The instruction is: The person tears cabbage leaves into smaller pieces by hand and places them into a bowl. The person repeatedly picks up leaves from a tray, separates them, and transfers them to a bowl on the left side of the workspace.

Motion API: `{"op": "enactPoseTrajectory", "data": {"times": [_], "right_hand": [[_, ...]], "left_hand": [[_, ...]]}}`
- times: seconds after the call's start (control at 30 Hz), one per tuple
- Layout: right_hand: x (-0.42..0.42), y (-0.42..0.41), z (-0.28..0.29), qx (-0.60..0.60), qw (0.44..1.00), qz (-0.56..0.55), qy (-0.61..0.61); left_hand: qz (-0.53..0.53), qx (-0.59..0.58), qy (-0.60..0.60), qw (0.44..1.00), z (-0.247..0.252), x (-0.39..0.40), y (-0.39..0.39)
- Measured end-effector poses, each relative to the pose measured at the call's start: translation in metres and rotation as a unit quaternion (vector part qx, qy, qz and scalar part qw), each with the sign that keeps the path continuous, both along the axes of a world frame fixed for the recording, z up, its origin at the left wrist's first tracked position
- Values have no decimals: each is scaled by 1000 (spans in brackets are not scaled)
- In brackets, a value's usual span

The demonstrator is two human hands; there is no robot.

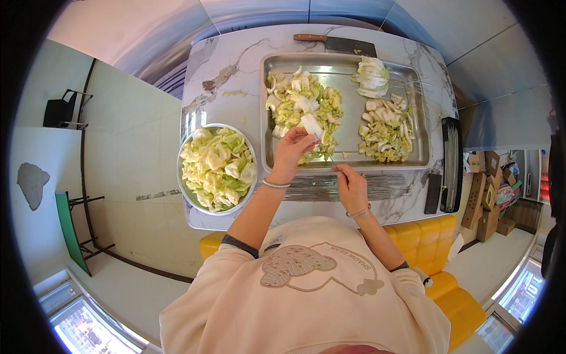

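Observation:
My left hand (pixel 295 146) pinches a white piece of cabbage leaf (pixel 311 125) above the left part of a steel tray (pixel 349 165). A thin metal skewer (pixel 332 160) runs from that piece to my right hand (pixel 349 181), whose fingers grip its lower end at the tray's near edge. Loose cut cabbage (pixel 294 95) lies in the tray's left part. In its right part are a pile of small cabbage pieces (pixel 387 128) and, behind it, a larger bundle of cabbage (pixel 372 77) with thin skewers beside it. Many loose skewers (pixel 327 188) lie between the tray and me.
A round metal bowl (pixel 180 177) heaped with cabbage leaves stands at the left. Behind the tray lies a cleaver (pixel 349 45) with a wooden handle. At the right are a black container of skewers (pixel 451 163) and a dark flat object (pixel 433 194). A yellow padded seat (pixel 420 239) is near me.

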State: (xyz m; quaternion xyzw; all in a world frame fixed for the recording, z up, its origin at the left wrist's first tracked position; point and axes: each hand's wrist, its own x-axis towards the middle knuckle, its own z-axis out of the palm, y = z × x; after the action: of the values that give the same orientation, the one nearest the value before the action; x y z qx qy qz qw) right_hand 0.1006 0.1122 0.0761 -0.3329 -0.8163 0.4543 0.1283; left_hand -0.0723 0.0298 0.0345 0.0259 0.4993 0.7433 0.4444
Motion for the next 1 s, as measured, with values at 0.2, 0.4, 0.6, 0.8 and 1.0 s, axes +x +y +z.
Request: {"op": "enactPoseTrajectory", "data": {"times": [0.2,0.4,0.6,0.8,1.0], "right_hand": [[-3,-1,-4,-6,1000,-2,-5],[-14,-1,-2,-41,999,-10,-31],[-22,1,-7,-52,999,-4,10],[7,0,-14,-68,998,0,-19],[9,13,-20,-22,999,-40,-26]], "left_hand": [[13,11,26,1000,-5,5,1],[1,30,23,999,-4,14,4],[-7,20,32,999,-2,25,3],[70,-9,42,997,-8,10,2],[-39,-17,49,998,-13,31,12]]}}
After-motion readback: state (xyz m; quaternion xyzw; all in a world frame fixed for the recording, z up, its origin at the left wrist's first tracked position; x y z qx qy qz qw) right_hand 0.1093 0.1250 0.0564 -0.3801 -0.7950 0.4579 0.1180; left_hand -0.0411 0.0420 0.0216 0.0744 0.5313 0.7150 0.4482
